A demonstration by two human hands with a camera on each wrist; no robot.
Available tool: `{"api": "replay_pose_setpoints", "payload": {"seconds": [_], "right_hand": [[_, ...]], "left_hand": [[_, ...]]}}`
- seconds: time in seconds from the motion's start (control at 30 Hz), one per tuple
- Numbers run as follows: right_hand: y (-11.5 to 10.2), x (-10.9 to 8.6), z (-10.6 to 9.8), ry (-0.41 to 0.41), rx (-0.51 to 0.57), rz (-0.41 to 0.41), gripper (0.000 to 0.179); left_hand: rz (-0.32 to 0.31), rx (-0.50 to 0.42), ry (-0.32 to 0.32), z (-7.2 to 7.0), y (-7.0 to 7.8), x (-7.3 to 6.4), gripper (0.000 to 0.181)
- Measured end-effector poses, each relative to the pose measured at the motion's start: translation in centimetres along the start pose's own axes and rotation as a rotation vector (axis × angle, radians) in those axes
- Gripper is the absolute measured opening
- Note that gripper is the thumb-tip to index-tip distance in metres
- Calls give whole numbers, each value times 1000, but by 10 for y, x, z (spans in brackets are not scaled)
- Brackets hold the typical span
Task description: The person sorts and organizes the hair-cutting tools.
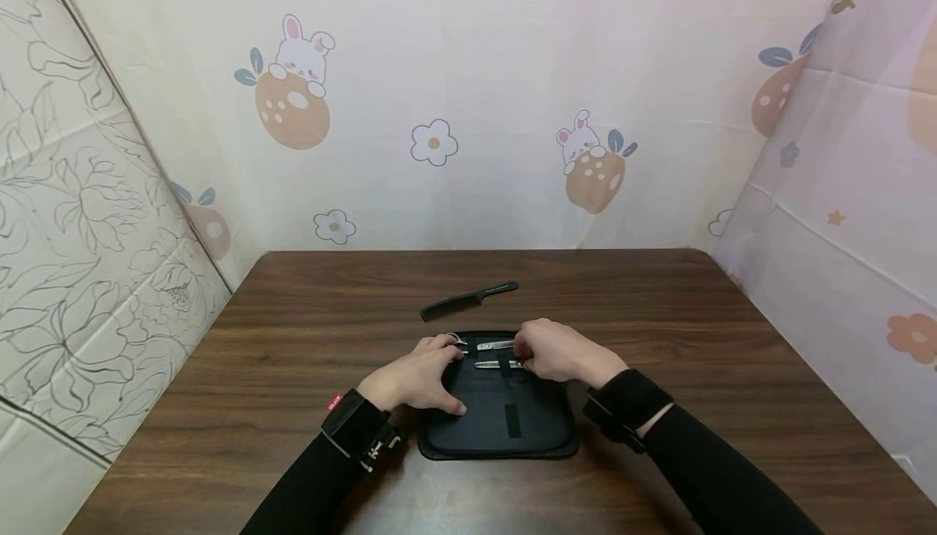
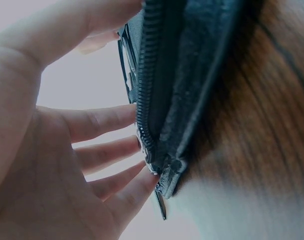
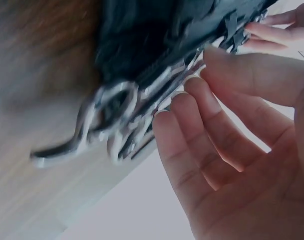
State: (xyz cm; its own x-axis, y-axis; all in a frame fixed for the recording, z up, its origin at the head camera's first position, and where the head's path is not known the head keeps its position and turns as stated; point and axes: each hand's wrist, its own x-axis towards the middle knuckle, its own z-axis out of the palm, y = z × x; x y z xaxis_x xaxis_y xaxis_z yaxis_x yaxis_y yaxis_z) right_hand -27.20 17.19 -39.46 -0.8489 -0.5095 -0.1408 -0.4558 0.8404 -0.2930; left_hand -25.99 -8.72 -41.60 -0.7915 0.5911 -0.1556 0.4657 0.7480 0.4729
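Observation:
A black zippered case [image 1: 542, 417] lies open on the wooden table, with silver shears tucked under its straps in the upper part. My left hand [image 1: 420, 378] rests on its left side, thumb on the inner panel. In the left wrist view, the extended fingers [image 2: 102, 120] touch the edge by the zipper [image 2: 148, 75]. At the upper right, my right hand [image 1: 556, 350] curls over the handle end of the scissors [image 1: 495, 345]. Thumb and fingertips pinch the scissors in the right wrist view, their looped handle [image 3: 83, 127] sticking out past the case. A second silver blade [image 1: 498, 364] lies just below.
Behind the case lies a black comb [image 1: 450, 306] with its handle toward the right. The brown table [image 1: 315, 437] ends at a printed curtain [image 1: 439, 202] at the back. Patterned panels stand along both sides.

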Motion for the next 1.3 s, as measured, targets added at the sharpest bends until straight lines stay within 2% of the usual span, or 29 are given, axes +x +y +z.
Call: {"api": "replay_pose_setpoints", "payload": {"seconds": [0.17,0.37,0.83,1.3], "right_hand": [[4,-7,-3,2,-73,9,16],[9,-13,-3,20,-112,-26,14],[10,-19,-1,37,-124,-54,16],[12,-14,5,89,-155,-78,16]], "left_hand": [[3,1,0,-1,0,-1,73],[15,0,-6,-2,1,-1,73],[26,-10,-4,0,-2,0,72],[14,1,-5,0,0,1,73]]}}
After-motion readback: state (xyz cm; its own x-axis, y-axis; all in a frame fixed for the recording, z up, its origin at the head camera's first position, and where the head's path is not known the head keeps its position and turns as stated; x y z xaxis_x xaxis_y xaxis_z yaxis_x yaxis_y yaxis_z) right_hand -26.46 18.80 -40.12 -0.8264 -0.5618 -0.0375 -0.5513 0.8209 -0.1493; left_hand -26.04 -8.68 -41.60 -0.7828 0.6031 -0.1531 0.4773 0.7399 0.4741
